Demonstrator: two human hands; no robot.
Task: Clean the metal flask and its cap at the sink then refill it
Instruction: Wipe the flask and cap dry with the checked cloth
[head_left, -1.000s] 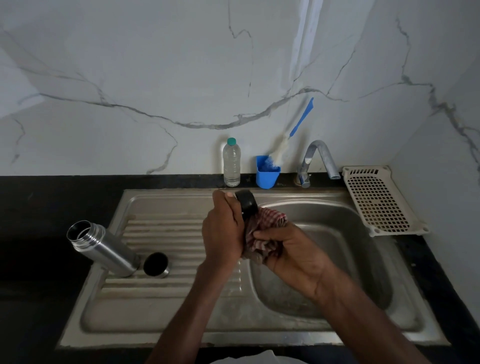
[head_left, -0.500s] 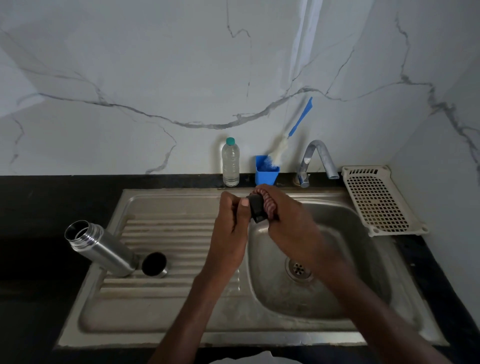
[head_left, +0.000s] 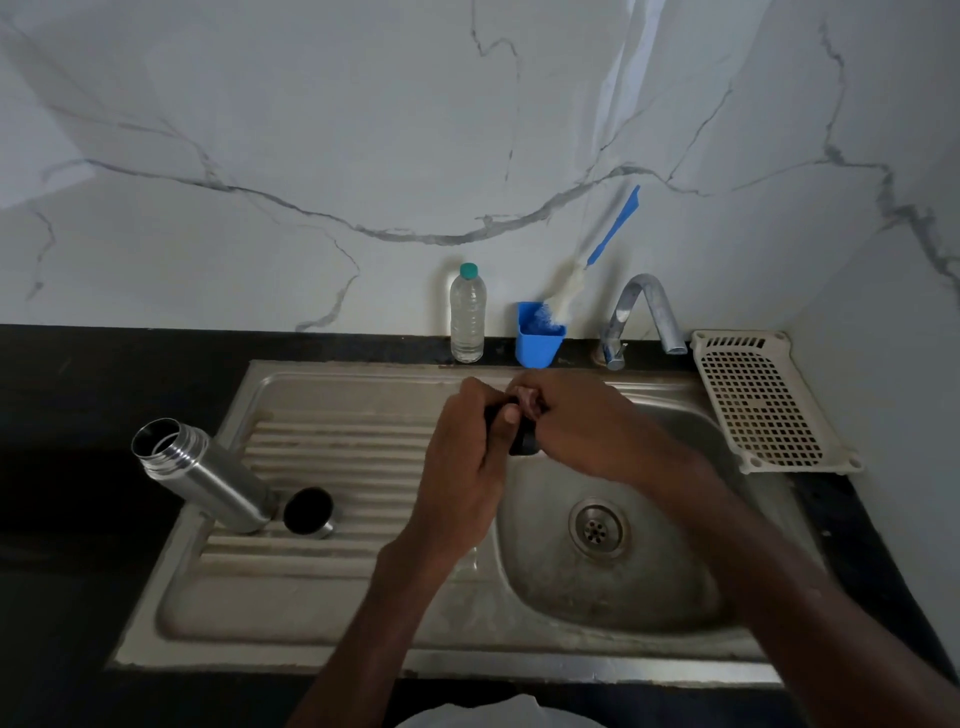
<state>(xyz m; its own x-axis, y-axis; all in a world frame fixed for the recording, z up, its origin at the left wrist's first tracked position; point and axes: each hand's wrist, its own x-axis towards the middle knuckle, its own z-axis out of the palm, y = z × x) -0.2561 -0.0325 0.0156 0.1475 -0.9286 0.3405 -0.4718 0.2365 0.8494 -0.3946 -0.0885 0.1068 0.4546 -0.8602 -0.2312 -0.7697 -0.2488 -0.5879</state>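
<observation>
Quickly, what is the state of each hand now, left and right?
Left hand: grips the black cap.
Right hand: holds the checked cloth against the cap.

Water bottle (head_left: 467, 317), blue cup (head_left: 538, 338), white rack (head_left: 763, 405).

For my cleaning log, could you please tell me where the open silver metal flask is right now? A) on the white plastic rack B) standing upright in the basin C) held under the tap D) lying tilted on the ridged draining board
D: the open silver metal flask lies tilted on the ridged draining board, untouched by either hand.
</observation>
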